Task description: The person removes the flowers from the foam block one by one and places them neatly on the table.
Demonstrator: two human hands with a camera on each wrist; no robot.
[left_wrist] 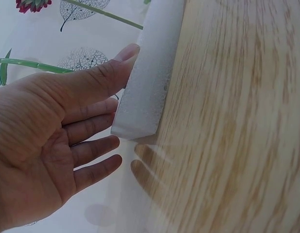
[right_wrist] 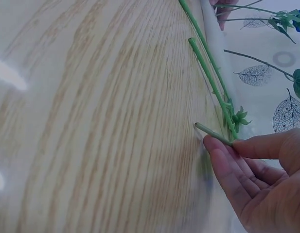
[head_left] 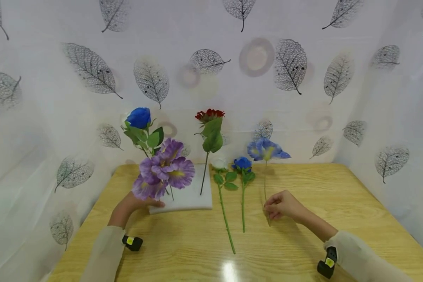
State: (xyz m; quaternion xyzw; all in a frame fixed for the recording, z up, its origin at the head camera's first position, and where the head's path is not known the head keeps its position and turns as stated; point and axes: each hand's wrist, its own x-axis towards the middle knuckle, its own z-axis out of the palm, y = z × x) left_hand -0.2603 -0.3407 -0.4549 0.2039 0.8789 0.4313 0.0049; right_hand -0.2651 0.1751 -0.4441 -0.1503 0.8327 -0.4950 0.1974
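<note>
Between thumb and fingertips, my right hand (head_left: 282, 205) pinches the stem (right_wrist: 215, 134) of a blue flower with a yellow centre (head_left: 266, 150), held upright with its stem end low over the table. My left hand (left_wrist: 57, 116) is at the left end of a white foam block (head_left: 188, 201), thumb touching its edge, other fingers extended alongside. Purple ruffled blooms (head_left: 165, 170) partly hide that hand in the head view. A blue rose (head_left: 139, 117) and a red flower (head_left: 210, 114) also rise from the block, the red one's stem leaning slightly.
To the right of the block, a white flower (head_left: 219, 163) and another blue rose (head_left: 242, 163) lie on the wooden table (head_left: 183, 250), green stems towards me. A leaf-printed white sheet (head_left: 215, 35) hangs behind and at both sides.
</note>
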